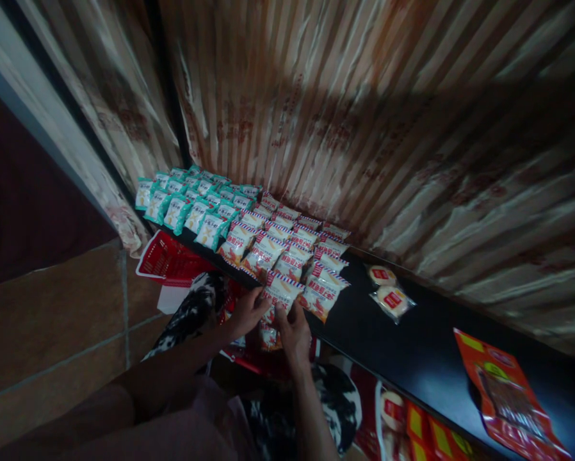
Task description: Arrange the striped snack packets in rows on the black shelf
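Observation:
Between both hands is a white snack packet [282, 289] with a striped top edge and red lettering, held upright at the near edge of the black shelf. My left hand [247, 315] grips its left side, fingers closed. On its lower right side, my right hand [293, 331] pinches it with the thumb in front. Matching striped packets [322, 291] stand in rows just behind and beside it. Farther left are rows of teal snack packets [211, 229]. Another striped packet [269, 337] lies below the hands, partly hidden.
Two round wrapped crackers [394, 301] lie on the black shelf [364, 339]. A large orange-red packet [511, 397] is at its right end. Red baskets [172, 259] stand below, one with more packets [431, 432]. A pleated curtain [364, 128] hangs behind; tiled floor [76, 320] is at left.

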Action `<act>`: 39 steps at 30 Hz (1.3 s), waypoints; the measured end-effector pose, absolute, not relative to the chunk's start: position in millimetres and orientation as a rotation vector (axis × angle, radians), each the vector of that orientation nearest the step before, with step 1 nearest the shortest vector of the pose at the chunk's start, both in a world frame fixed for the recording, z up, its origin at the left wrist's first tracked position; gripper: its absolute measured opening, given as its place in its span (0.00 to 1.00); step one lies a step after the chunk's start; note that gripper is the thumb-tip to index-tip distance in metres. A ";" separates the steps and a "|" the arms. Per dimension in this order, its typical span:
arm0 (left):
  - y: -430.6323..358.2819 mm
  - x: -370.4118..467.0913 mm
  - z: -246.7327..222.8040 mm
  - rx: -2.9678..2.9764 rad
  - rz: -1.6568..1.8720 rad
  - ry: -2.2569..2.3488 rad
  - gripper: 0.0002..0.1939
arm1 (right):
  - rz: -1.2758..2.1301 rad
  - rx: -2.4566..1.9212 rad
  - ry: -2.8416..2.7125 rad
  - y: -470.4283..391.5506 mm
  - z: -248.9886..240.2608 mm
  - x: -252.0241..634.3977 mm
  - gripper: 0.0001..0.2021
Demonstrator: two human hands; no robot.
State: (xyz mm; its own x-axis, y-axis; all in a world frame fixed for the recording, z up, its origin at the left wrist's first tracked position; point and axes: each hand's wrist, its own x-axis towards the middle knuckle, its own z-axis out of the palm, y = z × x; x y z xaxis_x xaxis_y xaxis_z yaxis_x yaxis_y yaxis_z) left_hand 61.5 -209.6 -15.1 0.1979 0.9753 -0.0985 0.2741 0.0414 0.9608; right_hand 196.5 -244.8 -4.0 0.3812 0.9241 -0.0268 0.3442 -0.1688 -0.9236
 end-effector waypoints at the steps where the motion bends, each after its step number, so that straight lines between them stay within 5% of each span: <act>1: -208.5 62.0 -14.7 1.442 0.860 1.290 0.21 | 0.779 -1.733 -1.136 -243.3 -3.9 194.9 0.29; 39: -182.3 91.0 -12.4 1.871 1.071 1.357 0.21 | 0.514 -1.847 -1.146 -200.3 -8.8 213.6 0.37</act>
State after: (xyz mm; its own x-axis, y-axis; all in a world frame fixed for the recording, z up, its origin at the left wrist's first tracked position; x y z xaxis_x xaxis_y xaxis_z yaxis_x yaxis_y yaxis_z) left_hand 91.0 -182.3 -12.4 0.1577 0.9508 0.2665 0.4797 -0.3097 0.8210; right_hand 213.6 -200.3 -8.8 0.4890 0.8668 0.0975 0.5041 -0.1896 -0.8426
